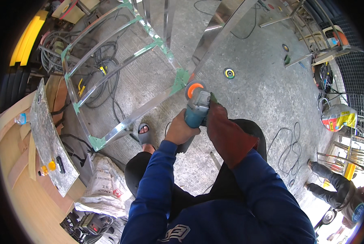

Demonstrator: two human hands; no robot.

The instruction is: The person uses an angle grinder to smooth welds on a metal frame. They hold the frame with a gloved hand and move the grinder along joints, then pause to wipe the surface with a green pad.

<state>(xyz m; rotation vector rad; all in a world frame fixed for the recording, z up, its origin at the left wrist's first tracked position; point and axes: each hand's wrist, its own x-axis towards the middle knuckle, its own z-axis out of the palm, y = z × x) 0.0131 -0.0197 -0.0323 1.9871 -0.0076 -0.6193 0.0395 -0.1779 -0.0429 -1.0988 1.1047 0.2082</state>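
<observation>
An angle grinder (197, 106) with a teal body and a round orange disc (194, 90) is held in front of me. My bare left hand (179, 129) is wrapped round its body. A dark red work glove covers my right hand (226, 128), which is closed at the grinder's right side; its fingers are partly hidden. The disc is at the corner of a shiny metal frame (143, 106) with green tape at its joints; whether it touches, I cannot tell. A broad polished metal bar (216, 30) runs away from that corner.
A loose disc (229, 73) lies on the concrete floor right of the grinder. Cables (108, 77) coil beneath the frame, and another cable (289, 150) lies at right. Wooden boards (17, 162) and a white sack (104, 183) are at left. Another person (340, 191) is at lower right.
</observation>
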